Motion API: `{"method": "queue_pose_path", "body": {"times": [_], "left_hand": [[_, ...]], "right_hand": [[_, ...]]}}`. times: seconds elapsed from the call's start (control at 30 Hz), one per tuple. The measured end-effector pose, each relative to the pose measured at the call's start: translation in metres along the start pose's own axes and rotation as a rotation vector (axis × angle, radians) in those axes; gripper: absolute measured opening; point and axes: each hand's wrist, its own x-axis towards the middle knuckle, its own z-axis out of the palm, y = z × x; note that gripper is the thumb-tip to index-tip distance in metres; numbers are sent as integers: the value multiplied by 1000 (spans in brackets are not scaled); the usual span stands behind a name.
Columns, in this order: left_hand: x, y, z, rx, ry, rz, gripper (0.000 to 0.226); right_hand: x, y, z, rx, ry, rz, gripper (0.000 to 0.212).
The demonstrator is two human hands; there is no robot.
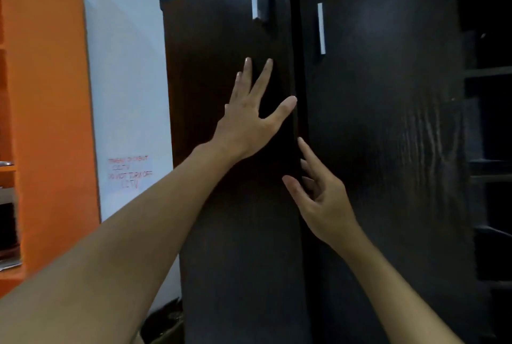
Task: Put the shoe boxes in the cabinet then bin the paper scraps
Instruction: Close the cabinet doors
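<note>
Head view: I'm at the cabinet [388, 232], and its left door [221, 232] stands ajar, swung out toward me. The right door [388, 121] looks closed.

- Left hand [246, 121]: fingers straight and spread, palm flat on the outer face of the left door. It grips nothing.
- Right hand [321, 199]: fingers loosely bent and empty, tips at the left door's free edge by the seam. I can't tell if they touch it.
- Shoe boxes: none in view. The door hides the inside, so I can't confirm they're stowed. With both hands empty on the door, my guess is either that the stowing is done and I'm closing up, or that I'm only opening it.
- Paper scraps: none in view, so I take binning as not started. The dark bag-like thing [166, 321] low beside the cabinet may be the bin, but it's too dim to say.
- Also around: open shelves [490, 72] to the right, an orange unit [47, 94] to the left, and a wall notice [128, 171] in red lettering.
</note>
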Motion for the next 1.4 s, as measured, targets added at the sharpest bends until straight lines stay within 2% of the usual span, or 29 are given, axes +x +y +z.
{"method": "queue_pose_path", "body": {"times": [0.23,0.37,0.43,0.5,0.57,0.7,0.87,1.03,1.13,1.27,1.33,1.4], "left_hand": [[29,-8,42,188,-96,-110,83],[33,-28,62,265,-169,-151,89],[32,-43,73,292,-219,-219,91],[28,-58,82,314,-252,-283,92],[23,-69,91,359,-241,-278,96],[18,-78,100,416,-177,-226,102],[13,-84,107,445,-142,-219,98],[0,-82,116,437,-132,-281,96],[-17,-77,129,388,-127,-339,95],[-58,-66,154,379,-38,-274,81],[-85,-54,166,304,53,-182,62],[-110,-37,180,183,55,-89,46]], "right_hand": [[12,52,-9,-246,109,27,62],[23,85,-6,-802,242,-116,65],[28,100,-8,-1012,165,-88,72],[30,115,-12,-1107,37,-13,80],[31,129,-18,-1173,-15,4,86],[29,144,-26,-1225,-25,-37,83],[25,152,-31,-1211,-19,-64,78],[19,148,-44,-1178,-78,-83,77],[9,141,-57,-1149,-103,-88,70],[-23,132,-75,-1087,-32,38,60],[-48,128,-83,-1066,-9,172,59],[-75,127,-94,-1045,-5,312,57]]}}
